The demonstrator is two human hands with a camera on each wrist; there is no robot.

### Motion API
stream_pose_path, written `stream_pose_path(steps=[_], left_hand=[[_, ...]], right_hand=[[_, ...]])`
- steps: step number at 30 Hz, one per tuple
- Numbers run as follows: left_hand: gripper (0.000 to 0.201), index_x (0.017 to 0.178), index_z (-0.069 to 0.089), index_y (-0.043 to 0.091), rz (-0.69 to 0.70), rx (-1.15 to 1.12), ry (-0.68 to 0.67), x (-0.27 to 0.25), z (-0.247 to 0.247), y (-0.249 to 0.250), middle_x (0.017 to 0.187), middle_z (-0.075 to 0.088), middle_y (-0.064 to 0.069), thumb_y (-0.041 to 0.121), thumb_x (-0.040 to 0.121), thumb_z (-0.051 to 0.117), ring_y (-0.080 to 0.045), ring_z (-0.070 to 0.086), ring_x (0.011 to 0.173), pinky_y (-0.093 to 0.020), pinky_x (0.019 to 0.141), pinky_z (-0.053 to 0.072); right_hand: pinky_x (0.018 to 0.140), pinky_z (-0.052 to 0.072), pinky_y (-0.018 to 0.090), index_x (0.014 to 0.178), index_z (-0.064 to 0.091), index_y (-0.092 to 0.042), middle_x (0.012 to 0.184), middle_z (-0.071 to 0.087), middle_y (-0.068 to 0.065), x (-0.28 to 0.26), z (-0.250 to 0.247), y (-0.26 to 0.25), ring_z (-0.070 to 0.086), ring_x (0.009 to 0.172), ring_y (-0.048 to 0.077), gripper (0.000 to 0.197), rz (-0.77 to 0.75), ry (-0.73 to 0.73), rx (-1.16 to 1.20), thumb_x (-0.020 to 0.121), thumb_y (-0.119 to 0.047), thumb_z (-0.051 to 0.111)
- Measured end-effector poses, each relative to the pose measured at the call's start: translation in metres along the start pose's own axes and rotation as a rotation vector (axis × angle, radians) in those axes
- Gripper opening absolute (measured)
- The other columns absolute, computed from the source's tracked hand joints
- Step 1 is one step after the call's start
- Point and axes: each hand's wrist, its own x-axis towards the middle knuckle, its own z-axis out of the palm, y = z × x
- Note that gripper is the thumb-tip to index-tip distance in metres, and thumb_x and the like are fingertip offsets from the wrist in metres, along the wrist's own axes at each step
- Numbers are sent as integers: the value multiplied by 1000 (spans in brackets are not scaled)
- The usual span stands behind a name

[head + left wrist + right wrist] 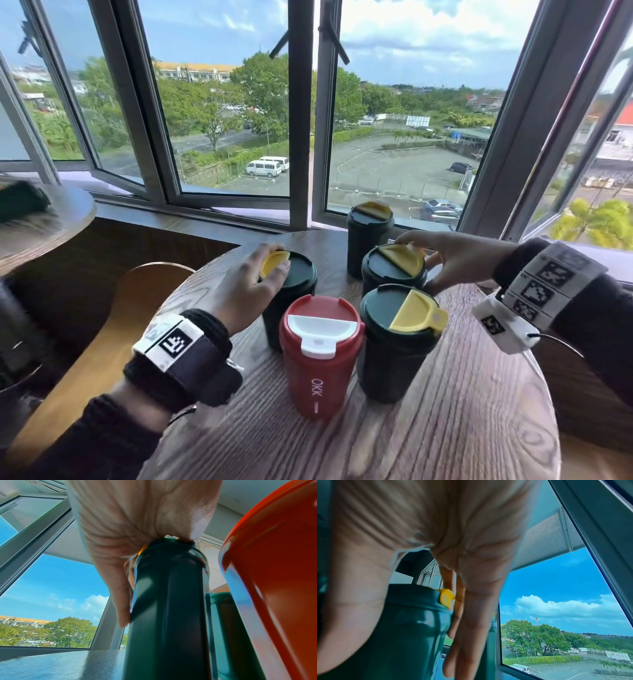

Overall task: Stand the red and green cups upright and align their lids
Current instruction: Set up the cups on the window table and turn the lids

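Five cups stand upright on the round wooden table [445,411]. The red cup [320,359] with a white flap lid is front centre. My left hand [270,270] grips the lid of the left green cup [294,291] from above, its fingers over the yellow flap [274,260]. In the left wrist view my palm [137,534] covers that green cup [168,615], with the red cup [274,574] to its right. My right hand [423,263] holds the lid of the middle green cup [394,274], its fingers [471,628] hanging down beside that cup [402,635] and its yellow tab [446,597].
Another green cup [399,349] stands front right and a further one [370,229] at the back by the window sill. Open window frames [301,137] rise behind the table. A wooden chair [113,325] and a second round table [51,222] are on the left.
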Motion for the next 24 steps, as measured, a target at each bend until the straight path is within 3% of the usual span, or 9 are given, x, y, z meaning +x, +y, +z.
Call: stream_pose_path(steps=[4,7,11,14,16,18,21,24], left_hand=[[48,122,50,28,1,0,10,-1,1,1,117,60,2,50,81,41,-16,56,104,-37,92,47],[50,124,49,27,4,-10,9,-1,1,3,115,58,4,49,81,41,-14,56,102,-32,88,46],[52,126,50,24,15,-5,15,-2,1,5,112,57,8,48,80,41,-10,55,101,-19,81,42],[51,125,51,24,21,9,28,-2,0,5,111,57,9,48,80,42,-8,54,100,-16,81,41],[50,124,51,24,29,21,34,-2,0,5,113,57,9,47,81,42,-8,55,101,-22,85,43],[48,123,52,25,29,15,39,-3,-1,6,112,58,11,47,81,42,-7,55,101,-22,86,42],[47,122,51,26,18,3,38,-3,0,6,112,57,12,47,81,42,-5,54,102,-21,87,42],[44,120,53,31,2,8,48,-3,1,3,112,60,15,49,80,43,-4,56,104,-28,92,44]], right_hand=[[80,55,28,134,43,-22,126,50,1,1,-18,-5,65,100,23,72,50,-47,-78,74,6,71],[89,53,40,128,50,-13,126,57,11,12,-33,-7,63,96,24,54,19,42,-117,80,5,65],[94,43,30,131,48,-17,130,56,5,36,-44,-16,56,102,16,51,66,165,-313,85,-32,64],[98,44,37,135,41,-15,135,51,8,63,-48,-18,54,114,24,62,162,189,-379,85,-49,56],[91,51,40,135,39,-11,135,50,12,81,-48,-18,56,110,28,60,219,198,-327,89,-48,51],[83,56,44,134,40,-6,134,49,16,96,-47,-19,59,105,31,56,265,204,-252,93,-43,48],[81,56,46,130,44,-3,127,53,18,111,-44,-20,61,103,32,50,307,183,-222,94,-38,47],[83,56,47,124,48,-2,115,61,19,120,-42,-18,67,93,33,47,327,159,-241,94,-38,49]])
